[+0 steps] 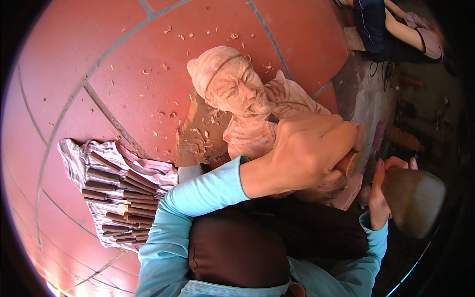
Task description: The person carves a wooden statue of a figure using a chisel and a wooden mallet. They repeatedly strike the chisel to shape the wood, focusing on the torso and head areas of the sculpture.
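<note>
A carved wooden figure (232, 84) with a cap and a bearded face lies tilted in front of my lap. My left hand (316, 146) is closed around a chisel, whose wooden handle end (349, 164) sticks out to the right of the fist. The dark blade shows just beyond my knuckles, against the figure's chest below the beard; its tip is partly hidden. On the right, my right hand (380, 190) grips a mallet with a rounded wooden head (415, 203). The mallet head is apart from the chisel handle and slightly blurred.
Several wood-handled carving tools (126, 198) lie on a striped cloth (74, 158) at the left. A wood block (190, 143) with shavings sits beside the figure. Curled shavings dot the red tiled floor (128, 74). Another person's legs (403, 34) show at the far right.
</note>
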